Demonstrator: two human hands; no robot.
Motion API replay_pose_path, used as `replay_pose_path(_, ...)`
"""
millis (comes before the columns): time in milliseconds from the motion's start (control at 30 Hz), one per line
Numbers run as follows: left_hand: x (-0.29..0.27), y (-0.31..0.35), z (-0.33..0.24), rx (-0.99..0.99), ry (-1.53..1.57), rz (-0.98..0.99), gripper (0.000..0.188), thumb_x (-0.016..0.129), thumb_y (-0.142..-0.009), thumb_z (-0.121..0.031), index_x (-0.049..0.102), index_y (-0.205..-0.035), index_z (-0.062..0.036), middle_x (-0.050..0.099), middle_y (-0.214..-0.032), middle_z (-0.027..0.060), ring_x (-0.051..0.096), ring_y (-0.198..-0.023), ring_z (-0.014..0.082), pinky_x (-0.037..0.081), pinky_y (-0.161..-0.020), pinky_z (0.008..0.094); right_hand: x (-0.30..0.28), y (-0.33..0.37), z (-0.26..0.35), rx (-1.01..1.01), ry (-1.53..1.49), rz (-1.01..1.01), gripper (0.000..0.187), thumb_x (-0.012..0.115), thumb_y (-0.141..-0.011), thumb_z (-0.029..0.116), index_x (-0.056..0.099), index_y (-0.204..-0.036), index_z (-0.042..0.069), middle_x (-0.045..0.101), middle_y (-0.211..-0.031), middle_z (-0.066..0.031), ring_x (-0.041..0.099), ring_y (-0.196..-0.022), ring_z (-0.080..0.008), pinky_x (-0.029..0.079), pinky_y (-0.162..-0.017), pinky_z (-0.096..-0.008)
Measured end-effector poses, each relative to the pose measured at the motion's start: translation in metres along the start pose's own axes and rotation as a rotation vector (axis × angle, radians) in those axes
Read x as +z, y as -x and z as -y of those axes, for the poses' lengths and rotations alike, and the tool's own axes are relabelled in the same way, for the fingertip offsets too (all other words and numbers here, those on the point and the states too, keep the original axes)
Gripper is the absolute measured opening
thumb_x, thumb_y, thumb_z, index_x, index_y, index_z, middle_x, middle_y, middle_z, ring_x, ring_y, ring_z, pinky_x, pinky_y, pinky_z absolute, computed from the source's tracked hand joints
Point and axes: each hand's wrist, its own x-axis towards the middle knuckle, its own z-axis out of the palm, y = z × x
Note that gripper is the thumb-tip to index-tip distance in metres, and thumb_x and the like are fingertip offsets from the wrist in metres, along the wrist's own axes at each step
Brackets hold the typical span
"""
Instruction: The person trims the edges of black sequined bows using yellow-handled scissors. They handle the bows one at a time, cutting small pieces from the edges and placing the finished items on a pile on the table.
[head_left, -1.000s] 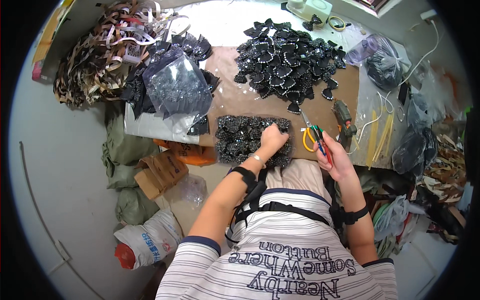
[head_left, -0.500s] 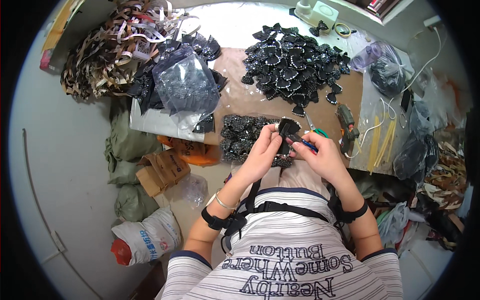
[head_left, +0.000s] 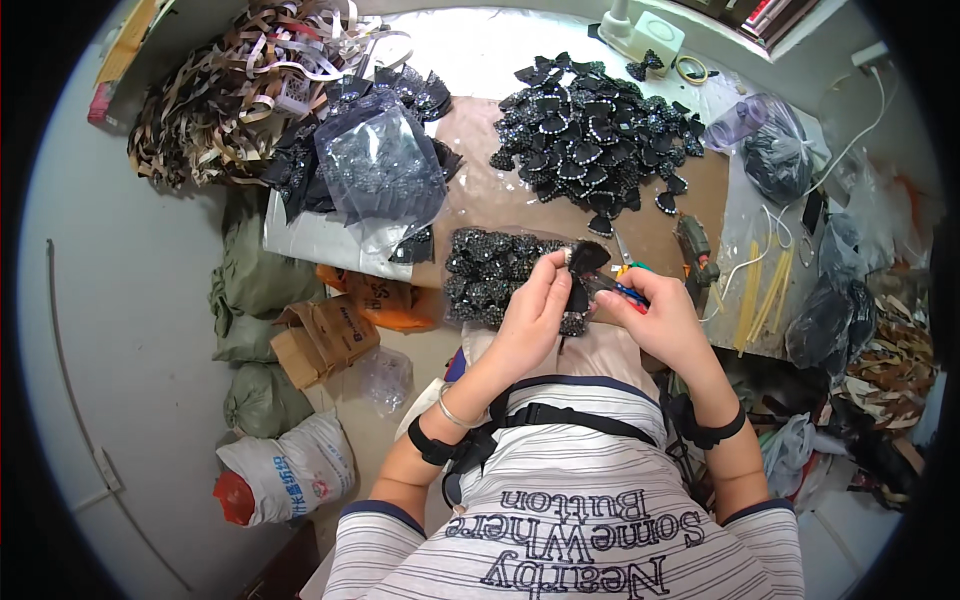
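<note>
A black bow with sparkling trim (head_left: 588,258) is pinched between the thumb and fingers of my left hand (head_left: 536,305). My right hand (head_left: 664,315) grips a small hand tool with blue and red handles (head_left: 630,294), perhaps pliers; its tip meets the lower part of the bow, and the exact contact is too small to tell. Beneath and left of my hands lies a clear-wrapped pack of glittery black bows (head_left: 490,270). Scissors with green handles (head_left: 634,268) lie just beyond my right hand, partly covered.
Behind my hands is a large heap of black bows (head_left: 590,130). A glue gun (head_left: 694,245) and yellow glue sticks (head_left: 768,290) lie to the right. At left are plastic bags of bows (head_left: 380,175) and tangled ribbon strips (head_left: 225,110); a cardboard box (head_left: 325,340) stands below.
Both hands have shifted slightly. The fingers of my right hand are spread wider and the tool's handles show farther apart, with red now visible. The bow has turned a little in my left hand.
</note>
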Motion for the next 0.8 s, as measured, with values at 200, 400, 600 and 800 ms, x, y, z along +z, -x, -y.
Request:
replay_pose_path(200, -0.004, -0.001, 0.004, -0.12, 0.243, 0.031, 0.03, 0.04, -0.1, -0.019, 0.051, -0.117, 0.0028, 0.063, -0.099, 0.0062, 0.06, -0.084, 0.0085, 0.049, -0.073, 0.0226, 0.003, -0.003, -0.004, -0.086, -0.095, 0.013, 0.026, 0.071, -0.081, 0.023, 0.061, -0.079, -0.001, 0.048, -0.054, -0.0028, 0.041, -0.052, -0.0076, 0.035, -0.049, -0.0259)
replay_pose_path(400, 0.0, -0.003, 0.011, -0.15, 0.316, -0.014, 0.032, 0.042, -0.1, -0.019, 0.052, -0.118, 0.0054, 0.064, -0.1, 0.005, 0.058, -0.085, 0.0071, 0.049, -0.074, 0.0227, 0.006, 0.0, -0.002, -0.064, 0.037, -0.078, 0.032, 0.072, -0.078, 0.035, 0.064, -0.077, 0.004, 0.059, -0.059, -0.0105, 0.059, -0.053, -0.027, 0.045, -0.052, -0.0352)
replay_pose_path(600, 0.009, 0.0, 0.008, -0.04, 0.128, -0.051, 0.033, 0.044, -0.099, -0.018, 0.052, -0.12, 0.0061, 0.065, -0.097, 0.0055, 0.057, -0.086, 0.007, 0.048, -0.075, 0.0232, 0.012, 0.001, -0.003, -0.045, 0.005, -0.146, 0.032, 0.072, -0.078, 0.035, 0.064, -0.078, 0.004, 0.059, -0.06, -0.011, 0.059, -0.054, -0.026, 0.045, -0.052, -0.0343)
replay_pose_path(800, 0.006, -0.001, 0.002, -0.124, 0.177, 0.008, 0.033, 0.043, -0.099, -0.017, 0.052, -0.12, 0.0063, 0.065, -0.099, 0.0062, 0.059, -0.087, 0.0087, 0.049, -0.076, 0.0239, -0.008, -0.003, 0.005, -0.068, -0.077, 0.038, 0.027, 0.071, -0.08, 0.029, 0.064, -0.079, 0.003, 0.064, -0.062, -0.0081, 0.061, -0.054, -0.0187, 0.045, -0.052, -0.0301)
